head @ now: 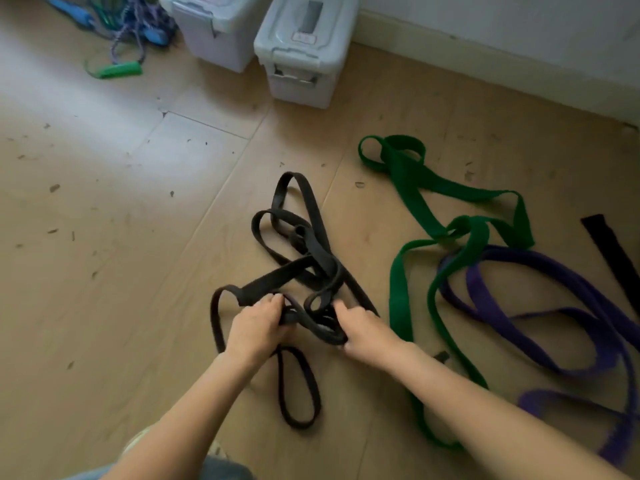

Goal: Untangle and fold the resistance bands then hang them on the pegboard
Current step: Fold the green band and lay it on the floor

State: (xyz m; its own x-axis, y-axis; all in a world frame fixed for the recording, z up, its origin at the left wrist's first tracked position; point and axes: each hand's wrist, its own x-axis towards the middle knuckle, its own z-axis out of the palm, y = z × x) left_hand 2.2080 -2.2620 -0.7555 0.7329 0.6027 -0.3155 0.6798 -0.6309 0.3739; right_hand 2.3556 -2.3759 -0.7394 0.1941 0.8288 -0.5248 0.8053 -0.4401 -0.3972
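- Head view looks down on a wooden floor (114, 306), where a black resistance band (301, 244) lies in a knotted heap of loops just ahead of the person.
- Both hands are on the near edge of that heap: the left hand (254, 329) has its fingers curled round a flat strand, and the right hand (360, 332) grips a bundle of crossed strands beside it. Neither is slack; each holds band.
- The tangle's long axis runs from the near loop by the person's wrists away toward the two grey storage boxes (298, 53), with the farthest loop pointing up and slightly left.
- Judging by how it droops and coils, the band is light, limp and rubbery: it should stretch rather than slide free, so pulling hard likely tightens the knot. Better to pinch single strands near the crossing and feed loops through.
- A green band (415, 188) and a purple band (540, 271) lie intertwined to the right, well apart from the black one, running roughly toward the person.
- A black strip (609, 251) sits at the far right edge; more tubing with handles (117, 69) lies at upper left.
- No pegboard is in view, so hanging seems well off.
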